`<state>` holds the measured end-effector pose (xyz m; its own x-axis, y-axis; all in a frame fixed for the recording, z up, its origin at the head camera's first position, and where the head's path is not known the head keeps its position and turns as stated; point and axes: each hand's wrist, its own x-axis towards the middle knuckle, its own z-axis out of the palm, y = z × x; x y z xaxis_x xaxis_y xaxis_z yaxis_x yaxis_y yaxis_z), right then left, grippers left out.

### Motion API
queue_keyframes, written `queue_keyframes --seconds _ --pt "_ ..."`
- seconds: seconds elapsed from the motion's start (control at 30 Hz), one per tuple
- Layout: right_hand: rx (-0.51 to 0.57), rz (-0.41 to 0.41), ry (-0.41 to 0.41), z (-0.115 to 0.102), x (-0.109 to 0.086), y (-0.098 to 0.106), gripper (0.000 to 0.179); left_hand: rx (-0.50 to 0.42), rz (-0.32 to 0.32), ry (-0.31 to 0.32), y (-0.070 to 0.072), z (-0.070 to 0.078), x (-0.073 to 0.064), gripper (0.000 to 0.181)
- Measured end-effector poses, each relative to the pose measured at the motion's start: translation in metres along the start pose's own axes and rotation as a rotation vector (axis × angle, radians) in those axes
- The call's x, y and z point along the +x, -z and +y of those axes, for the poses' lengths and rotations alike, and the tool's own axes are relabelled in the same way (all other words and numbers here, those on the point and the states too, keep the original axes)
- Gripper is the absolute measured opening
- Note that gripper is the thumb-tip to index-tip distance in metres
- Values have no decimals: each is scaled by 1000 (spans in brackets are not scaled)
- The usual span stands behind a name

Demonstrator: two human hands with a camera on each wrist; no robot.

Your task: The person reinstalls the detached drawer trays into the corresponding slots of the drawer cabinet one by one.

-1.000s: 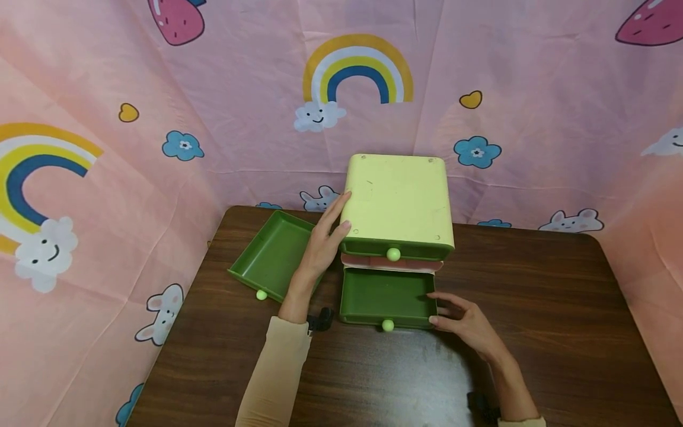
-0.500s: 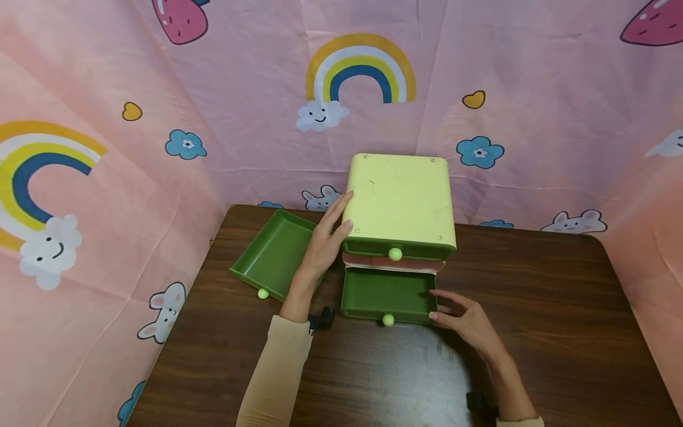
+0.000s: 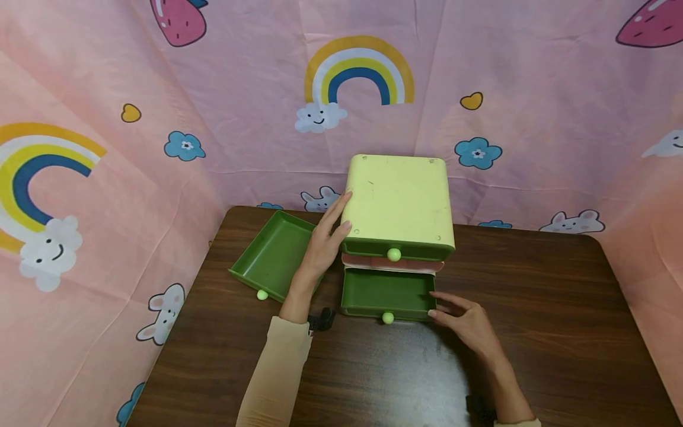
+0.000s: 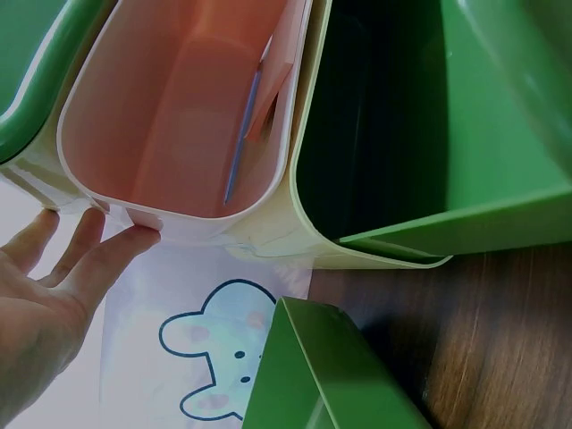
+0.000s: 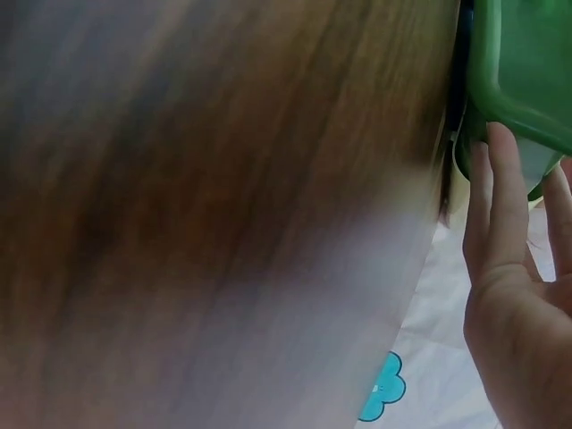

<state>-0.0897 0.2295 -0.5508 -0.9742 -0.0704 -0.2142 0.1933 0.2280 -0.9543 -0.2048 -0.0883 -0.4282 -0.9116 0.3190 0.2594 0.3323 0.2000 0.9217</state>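
Note:
A pale yellow drawer cabinet [image 3: 397,198] stands at the table's back edge. My left hand [image 3: 322,243] rests along its left side with fingers extended; in the left wrist view its fingertips touch the wall by the pink middle compartment [image 4: 170,116]. Inside that compartment lie a thin blue stick [image 4: 241,134] and a flat pink piece. The green bottom drawer [image 3: 389,290] is partly pulled out. Beside its right front corner is my right hand [image 3: 469,326], thumb and fingertips touching it, fingers nearly straight. The top drawer with its round knob [image 3: 393,254] is pushed in.
Left of the cabinet, a loose green drawer [image 3: 274,255] lies on the brown table [image 3: 533,284], partly hidden behind my left forearm. A printed pink cloth [image 3: 256,107] hangs close behind the cabinet and along both sides of the table.
The bottom drawer has slid a little farther into the cabinet, and my right hand has moved slightly with it. My left hand has stayed on the cabinet's side.

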Motion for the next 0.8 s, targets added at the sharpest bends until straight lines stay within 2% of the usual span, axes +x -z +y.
queue_keyframes --seconds 0.2,0.47,0.63,0.8 --pt "-139 61 15 -1 0 -2 51 -3 -6 3 0 -1 0 54" --pt "-231 105 10 -4 0 -5 53 1 -13 4 0 0 1 54" --pt "-250 120 12 -5 -1 -5 51 0 -15 5 1 0 0 54" --pt "-299 148 75 -6 1 -4 46 -15 -14 -5 1 -1 1 54"
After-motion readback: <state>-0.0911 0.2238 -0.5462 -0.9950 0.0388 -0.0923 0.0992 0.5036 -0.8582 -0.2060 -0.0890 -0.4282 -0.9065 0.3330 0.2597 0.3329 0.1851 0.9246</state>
